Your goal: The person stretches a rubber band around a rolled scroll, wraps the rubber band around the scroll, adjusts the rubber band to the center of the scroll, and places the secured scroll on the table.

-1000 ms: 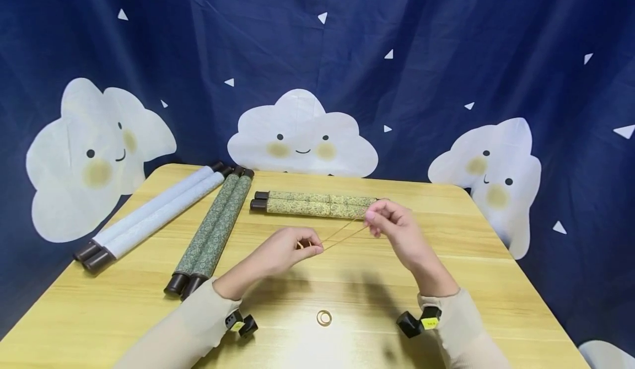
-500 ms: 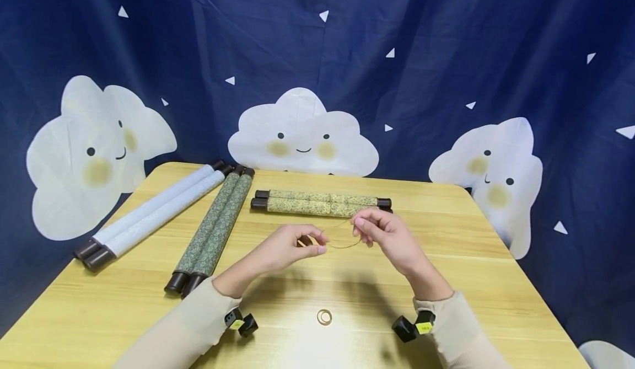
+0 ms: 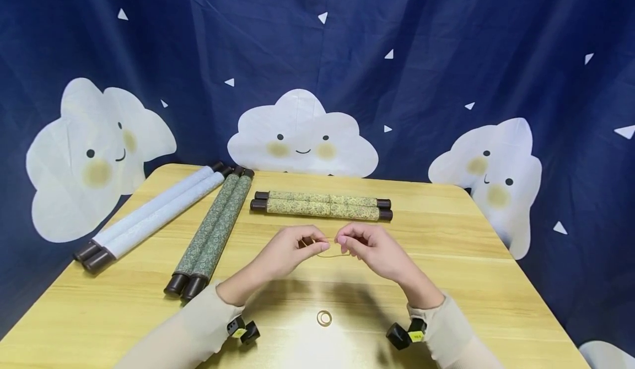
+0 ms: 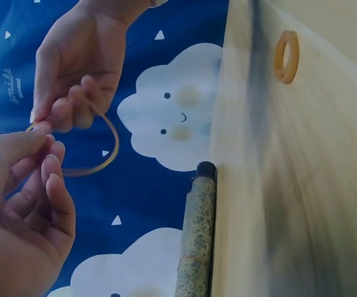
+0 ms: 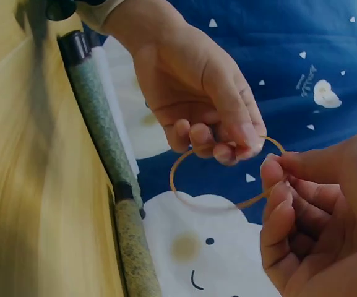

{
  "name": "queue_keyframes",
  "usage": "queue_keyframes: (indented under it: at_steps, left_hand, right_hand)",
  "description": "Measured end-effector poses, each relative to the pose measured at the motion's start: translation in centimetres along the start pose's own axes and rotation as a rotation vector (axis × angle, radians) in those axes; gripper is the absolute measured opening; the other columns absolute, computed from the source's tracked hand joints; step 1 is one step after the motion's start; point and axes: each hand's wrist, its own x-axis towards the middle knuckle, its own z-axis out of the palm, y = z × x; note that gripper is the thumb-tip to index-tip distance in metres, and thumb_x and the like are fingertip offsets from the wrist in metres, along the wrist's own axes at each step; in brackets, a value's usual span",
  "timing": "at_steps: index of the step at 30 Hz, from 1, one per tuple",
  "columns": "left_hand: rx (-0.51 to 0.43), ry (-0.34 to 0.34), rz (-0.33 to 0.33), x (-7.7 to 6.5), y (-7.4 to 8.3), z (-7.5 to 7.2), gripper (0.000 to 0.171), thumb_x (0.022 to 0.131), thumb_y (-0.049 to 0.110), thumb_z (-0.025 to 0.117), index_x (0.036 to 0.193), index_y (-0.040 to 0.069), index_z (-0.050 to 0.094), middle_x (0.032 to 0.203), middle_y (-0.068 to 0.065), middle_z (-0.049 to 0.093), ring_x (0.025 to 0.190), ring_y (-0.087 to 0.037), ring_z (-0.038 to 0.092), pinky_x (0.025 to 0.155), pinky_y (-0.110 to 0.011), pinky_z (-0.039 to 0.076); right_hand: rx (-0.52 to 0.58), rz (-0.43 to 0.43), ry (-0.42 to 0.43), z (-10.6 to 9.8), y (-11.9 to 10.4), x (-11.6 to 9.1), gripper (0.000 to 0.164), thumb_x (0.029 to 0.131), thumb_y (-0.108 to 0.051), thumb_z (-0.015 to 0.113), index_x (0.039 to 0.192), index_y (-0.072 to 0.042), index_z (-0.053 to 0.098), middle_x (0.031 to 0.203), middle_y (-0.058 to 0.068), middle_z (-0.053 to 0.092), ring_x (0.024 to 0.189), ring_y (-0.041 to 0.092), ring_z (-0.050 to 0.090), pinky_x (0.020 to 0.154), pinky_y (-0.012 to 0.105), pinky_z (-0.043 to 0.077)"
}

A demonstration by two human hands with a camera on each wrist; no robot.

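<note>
Above the middle of the table, my left hand (image 3: 290, 249) and right hand (image 3: 374, 249) face each other, fingertips close together. Between them a thin tan rubber band (image 3: 333, 256) is pinched by both hands. In the right wrist view the rubber band (image 5: 173, 176) hangs as a slack loop, its lower part drooping below the fingers. The left wrist view shows the same rubber band (image 4: 117, 145) bowed out to one side. On the table below the hands lie more rubber bands (image 3: 324, 318), small and coiled together.
Beyond the hands lies a pair of yellow patterned scroll rolls (image 3: 307, 208) with dark ends. Green patterned rolls (image 3: 218, 225) and pale blue rolls (image 3: 159, 214) slant along the left of the wooden table (image 3: 476, 281). A blue cloud-print curtain (image 3: 421, 16) hangs behind.
The rubber band was stretched taut between my hands and is now slack. My right hand has moved left and nearer, closing up to the left hand, which stays nearly in place.
</note>
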Motion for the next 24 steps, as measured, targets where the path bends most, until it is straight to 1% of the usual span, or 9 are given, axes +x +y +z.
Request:
queue_keyframes:
  at_steps: [3,5,7,9,11,15,18,21,24]
  left_hand:
    - [-0.012,0.016,-0.015,0.0,-0.1,-0.3,0.017,0.096,0.037,0.062,0.099,0.024,0.072,0.080,0.009,0.064,0.068,-0.012,0.056,0.060,-0.027,0.050]
    - [-0.019,0.025,-0.028,0.0,-0.1,-0.5,0.017,0.096,0.035,0.062,0.099,0.023,0.073,0.078,0.009,0.063,0.065,-0.013,0.054,0.057,-0.026,0.049]
    - [-0.020,0.029,-0.036,0.1,-0.1,-0.7,0.016,0.096,0.034,0.063,0.100,0.022,0.073,0.078,0.009,0.063,0.064,-0.012,0.054,0.056,-0.026,0.048]
    - [-0.007,0.030,-0.039,0.2,-0.2,-0.8,0.014,0.095,0.031,0.065,0.100,0.021,0.073,0.080,0.008,0.065,0.067,-0.011,0.056,0.059,-0.026,0.050]
    - [0.008,0.019,-0.032,0.3,-0.4,-0.7,0.012,0.094,0.028,0.066,0.100,0.020,0.073,0.083,0.008,0.067,0.070,-0.009,0.058,0.062,-0.026,0.051]
    - [0.029,-0.010,-0.024,0.5,-0.7,-0.2,0.009,0.093,0.024,0.068,0.098,0.019,0.072,0.085,0.005,0.069,0.073,-0.008,0.059,0.065,-0.027,0.052]
    - [0.035,-0.013,-0.038,0.6,-0.7,0.1,0.007,0.093,0.024,0.068,0.098,0.021,0.072,0.087,0.007,0.068,0.072,-0.009,0.059,0.063,-0.028,0.052]
    - [0.046,0.001,-0.070,0.6,-0.6,0.1,0.009,0.094,0.025,0.067,0.101,0.022,0.072,0.091,0.011,0.067,0.075,-0.010,0.060,0.065,-0.030,0.053]
    - [0.073,0.019,-0.101,0.7,-0.8,-0.4,0.014,0.095,0.029,0.066,0.105,0.021,0.071,0.097,0.012,0.066,0.082,-0.011,0.060,0.070,-0.031,0.053]
  right_hand:
    - [-0.029,0.012,-0.031,-0.2,0.0,-0.1,0.008,0.098,-0.019,0.061,0.095,-0.015,0.068,0.079,0.003,0.062,0.065,0.015,0.052,0.057,0.023,0.044]
    - [-0.036,0.017,-0.059,-0.4,0.0,-0.2,0.006,0.096,-0.018,0.064,0.095,-0.014,0.068,0.078,0.001,0.063,0.065,0.012,0.051,0.057,0.023,0.043]
    - [-0.055,0.013,-0.066,-0.7,0.1,-0.2,0.006,0.094,-0.018,0.066,0.094,-0.013,0.069,0.079,-0.001,0.063,0.068,0.011,0.053,0.058,0.023,0.045]
    - [-0.068,0.002,-0.046,-1.1,0.1,-0.2,0.006,0.094,-0.017,0.066,0.094,-0.013,0.069,0.080,0.001,0.064,0.068,0.011,0.053,0.058,0.023,0.045]
    - [-0.067,-0.005,-0.003,-1.6,0.1,-0.3,0.007,0.095,-0.017,0.065,0.095,-0.012,0.070,0.081,0.002,0.063,0.068,0.012,0.053,0.058,0.023,0.045]
    - [-0.034,-0.005,0.077,-2.4,0.2,-0.6,0.008,0.096,-0.015,0.065,0.096,-0.010,0.070,0.080,0.006,0.061,0.066,0.015,0.051,0.057,0.024,0.044]
    - [-0.009,0.002,0.094,-2.7,0.0,-0.6,0.009,0.096,-0.016,0.064,0.095,-0.010,0.070,0.080,0.006,0.060,0.067,0.018,0.053,0.057,0.024,0.044]
    - [0.004,0.004,0.090,-2.7,-0.1,-0.5,0.010,0.096,-0.017,0.064,0.096,-0.010,0.070,0.080,0.007,0.060,0.068,0.021,0.054,0.059,0.025,0.045]
    - [0.015,0.009,0.092,-2.7,-0.1,-0.4,0.011,0.097,-0.016,0.062,0.097,-0.008,0.069,0.082,0.009,0.060,0.070,0.024,0.055,0.060,0.026,0.047]
